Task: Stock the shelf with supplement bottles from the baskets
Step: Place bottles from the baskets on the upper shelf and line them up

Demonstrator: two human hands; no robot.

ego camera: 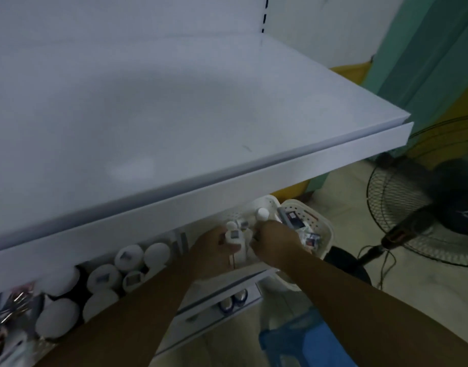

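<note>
Because the baskets [305, 214] sit low, tucked under the front lip of the wide white shelf [227, 115] in the lower centre of the frame, you have both arms stretched down and forward to reach them. Your left hand [214, 249] is wrapped round a small white bottle [233, 235], its cap pointing up toward the shelf lip. I judge that this suits lifting it straight out and standing it without a turn. Your right hand [274, 243] is just beside it, fingers curled down among the other bottles in the nearer basket. I cannot tell whether it has closed on one, since the knuckles hide the fingertips. White-capped bottles [129, 258] stand packed together on the lower shelf at lower left, so the wide shelf above is probably where these two hands are bound. Working both hands in one basket lets you carry more per trip. A standing fan [412, 207] is at right, and a blue stool [293, 345] is along the bottom edge.
</note>
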